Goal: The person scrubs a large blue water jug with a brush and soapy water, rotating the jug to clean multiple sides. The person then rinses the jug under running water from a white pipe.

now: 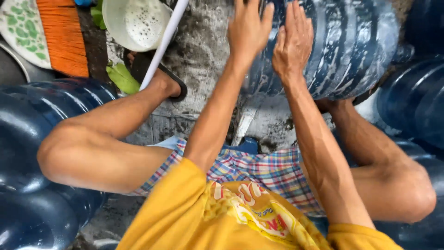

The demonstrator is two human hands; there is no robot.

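A big blue ribbed water jug (351, 46) lies on its side on the wet ground ahead of me, streaked with suds. My left hand (248, 28) rests flat against its left side, fingers together and pointing up. My right hand (293, 44) lies flat on the jug just to the right of it, palm on the wet plastic. Neither hand grips anything. I sit low with my knees apart, in checked shorts and a yellow shirt.
More blue jugs crowd the left (32, 153) and the right (416, 97). A white bowl of soapy water (136, 21), a white pipe (164, 41), an orange brush (62, 37) and green leaves (121, 78) lie at the upper left. The concrete floor (203, 51) is wet.
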